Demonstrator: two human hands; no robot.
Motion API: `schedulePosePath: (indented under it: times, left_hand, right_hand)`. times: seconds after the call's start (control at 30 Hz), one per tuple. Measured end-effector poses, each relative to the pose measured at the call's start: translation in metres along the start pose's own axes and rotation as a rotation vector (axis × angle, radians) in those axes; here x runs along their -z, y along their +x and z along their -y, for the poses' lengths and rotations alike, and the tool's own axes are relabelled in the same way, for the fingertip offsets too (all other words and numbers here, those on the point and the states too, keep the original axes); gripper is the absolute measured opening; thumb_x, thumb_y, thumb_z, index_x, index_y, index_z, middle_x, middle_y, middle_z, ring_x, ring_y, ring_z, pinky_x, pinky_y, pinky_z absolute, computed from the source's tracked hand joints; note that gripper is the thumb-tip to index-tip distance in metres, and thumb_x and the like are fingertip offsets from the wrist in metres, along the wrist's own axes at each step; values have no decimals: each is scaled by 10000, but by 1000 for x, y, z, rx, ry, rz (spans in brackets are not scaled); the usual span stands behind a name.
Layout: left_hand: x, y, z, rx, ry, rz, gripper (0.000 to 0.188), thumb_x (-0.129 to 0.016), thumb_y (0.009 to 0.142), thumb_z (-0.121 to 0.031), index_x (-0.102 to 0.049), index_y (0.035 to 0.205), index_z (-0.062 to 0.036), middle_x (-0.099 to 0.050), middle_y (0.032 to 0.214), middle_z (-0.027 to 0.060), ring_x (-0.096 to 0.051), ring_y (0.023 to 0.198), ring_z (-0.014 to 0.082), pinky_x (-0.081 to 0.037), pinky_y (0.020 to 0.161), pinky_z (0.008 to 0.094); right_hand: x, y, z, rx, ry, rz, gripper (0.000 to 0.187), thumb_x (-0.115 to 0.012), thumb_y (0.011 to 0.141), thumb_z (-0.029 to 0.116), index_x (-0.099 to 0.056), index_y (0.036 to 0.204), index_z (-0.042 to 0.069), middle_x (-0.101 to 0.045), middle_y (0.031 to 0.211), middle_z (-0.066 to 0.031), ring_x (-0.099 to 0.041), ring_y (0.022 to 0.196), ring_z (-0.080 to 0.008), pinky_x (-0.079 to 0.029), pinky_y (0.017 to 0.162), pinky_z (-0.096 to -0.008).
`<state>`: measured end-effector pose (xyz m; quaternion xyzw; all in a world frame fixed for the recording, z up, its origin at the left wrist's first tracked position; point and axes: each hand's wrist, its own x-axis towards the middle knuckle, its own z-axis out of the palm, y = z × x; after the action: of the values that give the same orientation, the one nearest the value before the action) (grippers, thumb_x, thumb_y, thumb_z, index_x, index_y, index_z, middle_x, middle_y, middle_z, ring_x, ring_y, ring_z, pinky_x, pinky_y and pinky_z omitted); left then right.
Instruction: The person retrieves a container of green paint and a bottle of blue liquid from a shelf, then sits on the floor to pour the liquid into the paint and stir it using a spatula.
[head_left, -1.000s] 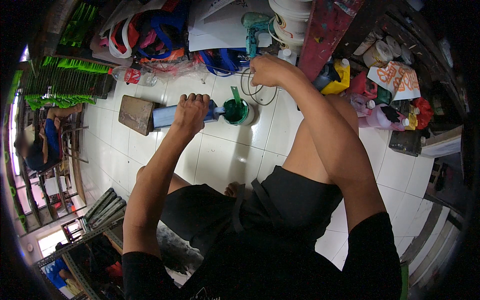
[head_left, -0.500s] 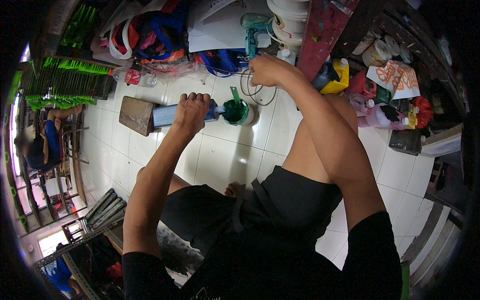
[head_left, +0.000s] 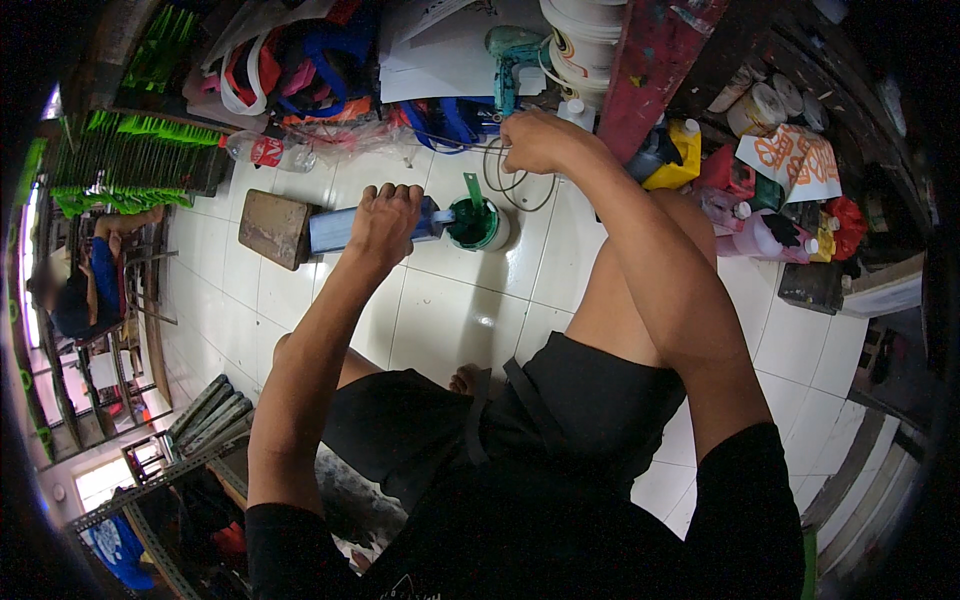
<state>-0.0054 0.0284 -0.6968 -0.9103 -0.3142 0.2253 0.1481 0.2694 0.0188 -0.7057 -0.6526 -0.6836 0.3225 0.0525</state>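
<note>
My left hand is closed over the top of a blue rectangular tin, which lies tilted with its spout end at the rim of a small paint pot. Green paint coats the inside of the pot, and a green spatula stands up in it. Beyond the pot, my right hand has its fingers curled together beside a looped thin cord. What those fingers hold is hidden. A teal heat gun is just past this hand.
A worn brown block sits left of the tin on the white tiled floor. A plastic bottle lies behind it. Stacked white buckets and a red post stand beyond my right hand. Several containers are at right; a seated person is far left.
</note>
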Motion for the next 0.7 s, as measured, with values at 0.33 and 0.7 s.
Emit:
schedulePosePath:
  times: [0.33, 0.7]
  left_hand:
    - [-25, -11, 6, 126, -342, 42, 542, -795, 658, -107, -515, 1119, -52, -666, 1074, 142, -631, 1082, 327, -497, 914, 453]
    - [-61, -23, 0, 221, -661, -29, 590, -788, 660, -88, -492, 1169, -42, -637, 1115, 187, -611, 1085, 387, -495, 917, 487]
  right_hand:
    - [-2, 5, -3, -8, -15, 13, 455, -787, 751, 242, -680, 1122, 3, -675, 1164, -227, -633, 1116, -354, -501, 934, -416]
    - [-7, 5, -2, -8, -15, 43, 482, -803, 753, 275, -676, 1135, 11, -683, 1157, -213, -634, 1118, -359, -498, 936, -420]
